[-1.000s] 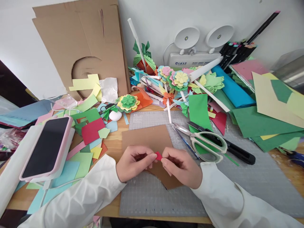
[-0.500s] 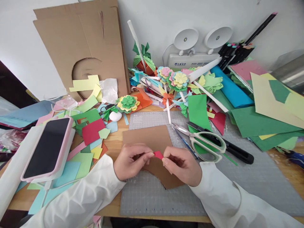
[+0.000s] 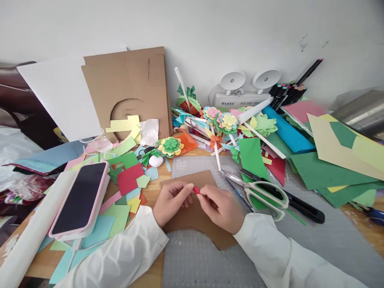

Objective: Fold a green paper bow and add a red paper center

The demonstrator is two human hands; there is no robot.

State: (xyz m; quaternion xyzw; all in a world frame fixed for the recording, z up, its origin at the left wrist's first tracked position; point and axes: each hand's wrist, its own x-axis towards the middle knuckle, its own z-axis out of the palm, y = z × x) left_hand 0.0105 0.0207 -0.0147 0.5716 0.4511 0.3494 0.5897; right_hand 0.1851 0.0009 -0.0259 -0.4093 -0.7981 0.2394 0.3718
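Between my fingertips is a small folded piece of red paper (image 3: 196, 190). My left hand (image 3: 173, 201) pinches its left end, and my right hand (image 3: 221, 206) pinches the right end. Both hands are above a piece of brown cardboard (image 3: 186, 218) with a curved cut along its near edge. Under the cardboard is a grey cutting mat (image 3: 192, 264). To the right of my right hand lie scissors with pale handles (image 3: 264, 196), a black utility knife (image 3: 306, 208) and a strip of green paper (image 3: 254, 154). My fingers hide part of the red paper.
On the left a phone in a pink case (image 3: 79, 200) rests beside scattered coloured paper scraps (image 3: 130, 179). Cardboard sheets (image 3: 126, 80) lean on the wall. Paper flowers (image 3: 227, 122) and white rolled sticks are heaped at the back. Green sheets (image 3: 333, 172) lie at right.
The camera view has tilted up, so everything appears lower and more wall shows. My fingertips have drawn closer together around the red paper, and less of it shows.
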